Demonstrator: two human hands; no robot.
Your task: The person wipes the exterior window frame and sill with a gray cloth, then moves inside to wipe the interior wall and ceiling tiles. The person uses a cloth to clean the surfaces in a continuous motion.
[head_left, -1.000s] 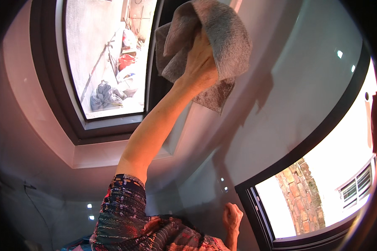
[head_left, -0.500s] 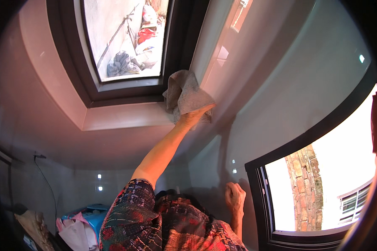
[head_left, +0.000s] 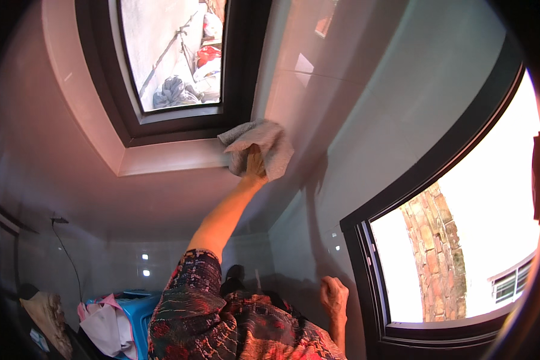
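Observation:
A grey cloth (head_left: 276,150) is bunched in my left hand (head_left: 255,165), at the lower right corner of the dark-framed window (head_left: 180,129). It lies against the pale sill and the shiny wall beside it. Folds of the cloth cover part of my fingers, which press into it. My right hand (head_left: 335,295) is raised low on the right, close to the frame of the other window (head_left: 357,252). Its fingers are curled into a loose fist, with nothing seen in them.
Below on the left stand a blue plastic stool (head_left: 141,309) and pinkish-white fabric (head_left: 105,327). A dark cord (head_left: 69,258) hangs down the tiled wall. The pale sill (head_left: 168,161) runs under the upper window. Bags lie outside beyond its glass.
My left hand has drawn the cloth down and slightly left, off the dark frame's corner toward the sill's end. My right hand has dropped a little. The view has shifted slightly.

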